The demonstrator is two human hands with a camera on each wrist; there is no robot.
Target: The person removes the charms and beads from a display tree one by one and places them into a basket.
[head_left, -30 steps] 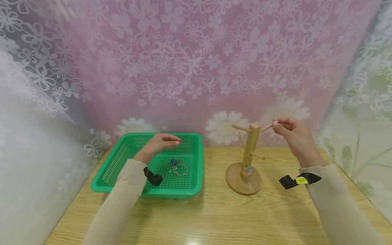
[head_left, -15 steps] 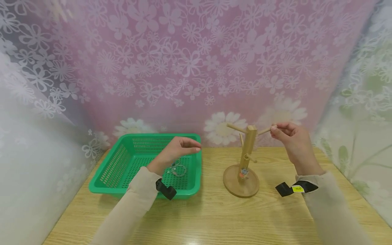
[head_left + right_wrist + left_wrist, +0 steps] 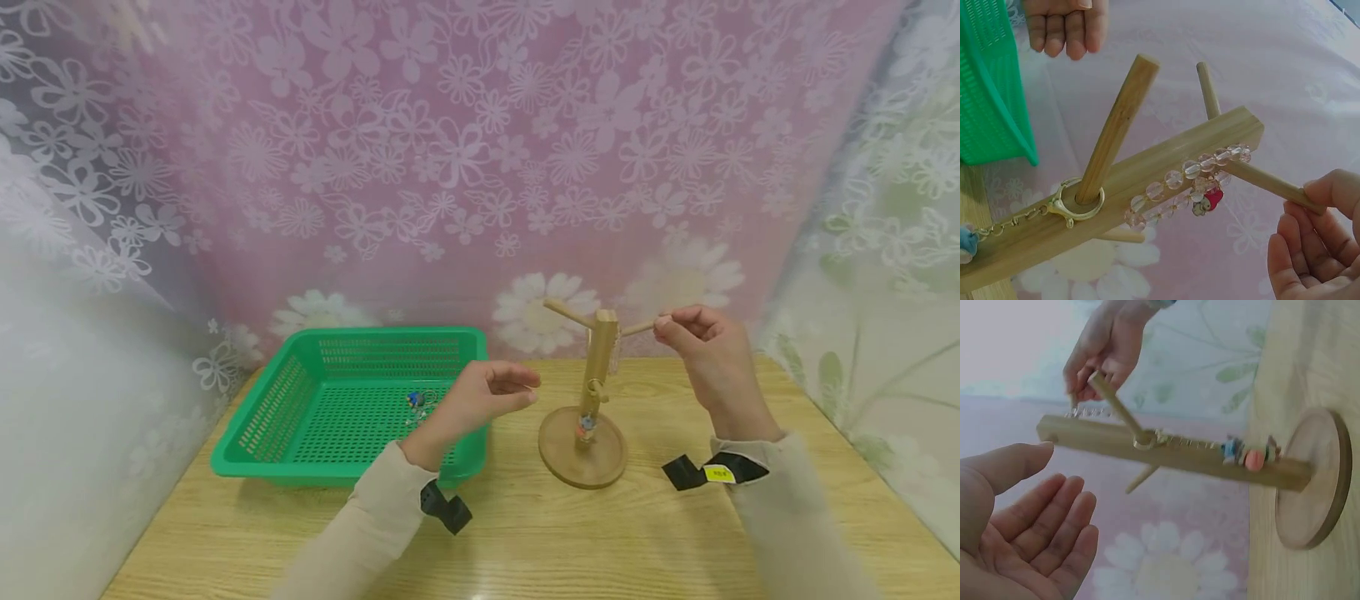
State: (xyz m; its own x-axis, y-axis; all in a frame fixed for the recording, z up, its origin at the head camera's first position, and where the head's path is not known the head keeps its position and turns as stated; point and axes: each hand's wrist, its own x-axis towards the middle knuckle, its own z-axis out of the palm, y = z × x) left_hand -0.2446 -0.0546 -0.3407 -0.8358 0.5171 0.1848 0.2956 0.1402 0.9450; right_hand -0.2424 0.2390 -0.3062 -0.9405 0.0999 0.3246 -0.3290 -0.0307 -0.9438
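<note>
A wooden peg stand [image 3: 597, 358] with a round base stands on the table. The fingertips of my right hand [image 3: 716, 362] pinch the end of its upper right peg [image 3: 1272, 182]. From that peg hangs a clear pink bead bracelet [image 3: 1174, 180] with a red-and-white charm. A keychain [image 3: 1247, 455] with small coloured figures hangs by its gold ring [image 3: 1079, 203] from a lower peg. My left hand [image 3: 483, 396] is apart from the stand, just left of it, fingers extended and holding nothing.
A green plastic basket [image 3: 225, 454] stands left of the stand. Inside lie a blue-figured keychain [image 3: 415, 400] and something beaded, partly hidden by my left arm. A floral curtain [image 3: 450, 167] hangs behind the wooden table [image 3: 525, 542].
My left hand has moved right, from above the basket to beside the stand. The stand has turned somewhat, its lower peg swinging toward me, while my right hand keeps hold of the upper peg.
</note>
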